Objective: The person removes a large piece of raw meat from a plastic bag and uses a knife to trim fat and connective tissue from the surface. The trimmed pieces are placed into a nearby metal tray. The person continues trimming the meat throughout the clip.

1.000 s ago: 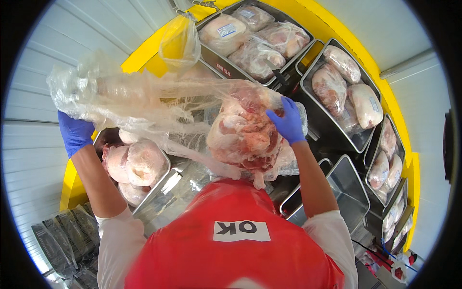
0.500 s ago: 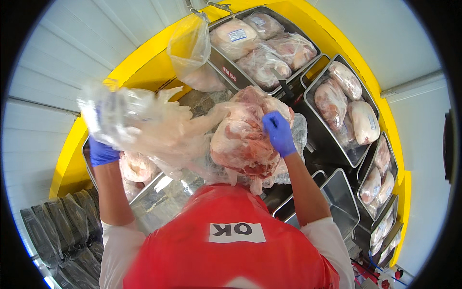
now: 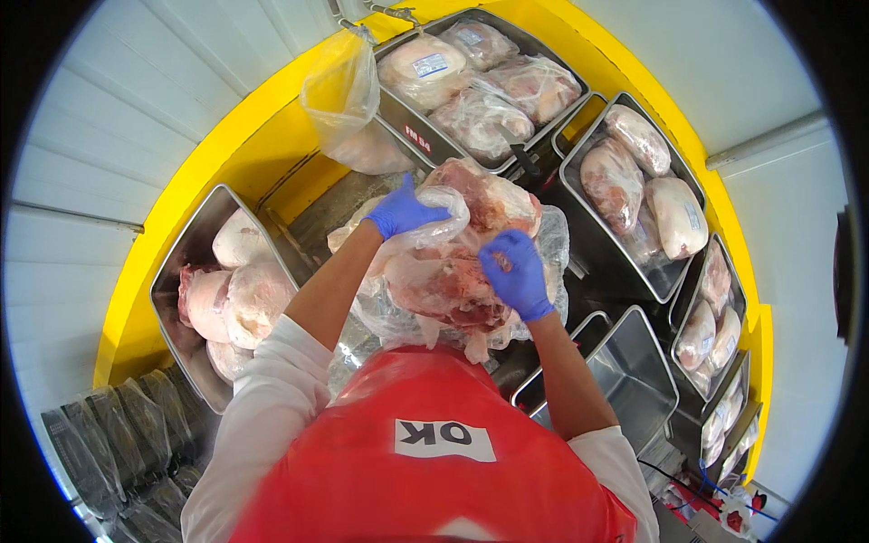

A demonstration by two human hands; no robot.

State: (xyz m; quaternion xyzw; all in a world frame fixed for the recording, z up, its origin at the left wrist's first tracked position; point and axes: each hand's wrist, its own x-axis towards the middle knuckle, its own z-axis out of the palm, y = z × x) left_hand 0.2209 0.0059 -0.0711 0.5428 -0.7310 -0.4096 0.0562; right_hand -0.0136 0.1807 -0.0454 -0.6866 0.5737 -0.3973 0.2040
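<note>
Steel trays (image 3: pixel 625 371) of bagged meat (image 3: pixel 480 118) ring both gloved hands.

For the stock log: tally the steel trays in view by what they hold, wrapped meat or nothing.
Steel trays holding wrapped meat: 5
Empty steel trays: 1
Total: 6
Both gloved hands, left hand and right hand, grip a large bagged cut of meat.

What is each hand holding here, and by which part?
Both blue-gloved hands, left and right, hold a large raw meat cut through its clear plastic bag: left at the top, right on the side.
</note>
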